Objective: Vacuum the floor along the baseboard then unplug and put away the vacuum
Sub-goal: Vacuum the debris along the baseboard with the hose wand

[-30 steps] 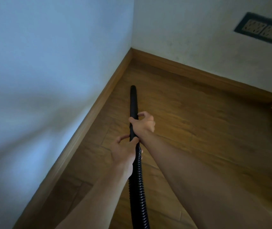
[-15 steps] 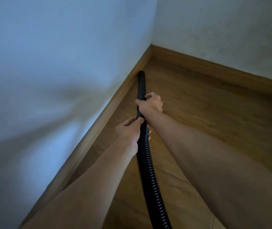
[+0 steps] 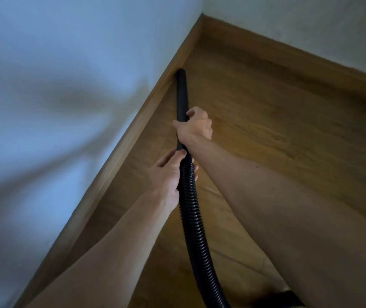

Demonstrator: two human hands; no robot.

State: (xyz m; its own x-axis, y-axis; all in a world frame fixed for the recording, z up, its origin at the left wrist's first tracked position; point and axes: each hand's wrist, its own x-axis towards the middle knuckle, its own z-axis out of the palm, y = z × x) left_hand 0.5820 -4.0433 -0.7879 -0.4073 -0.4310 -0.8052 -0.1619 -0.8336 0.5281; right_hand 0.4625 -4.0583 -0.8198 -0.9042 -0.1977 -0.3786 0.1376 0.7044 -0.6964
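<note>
Against baseboard (image 3: pixel 146 107) now — nozzle (image 3: pixel 181 94) shifted left

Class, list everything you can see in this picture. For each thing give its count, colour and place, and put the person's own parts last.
Vacuum tube: one, smooth black, its tip at the foot of the left baseboard.
Ribbed hose: one, black, running from the tube down to the bottom edge.
Baseboard: two runs, brown wood, meeting in the top corner.
Floor: one, brown wood planks, centre and right.
Walls: two, pale, left and top right.
Right hand: one, gripping the tube, farther forward.
Left hand: one, gripping where tube meets hose.
Forearms: two, bare, from the bottom edge.
</note>
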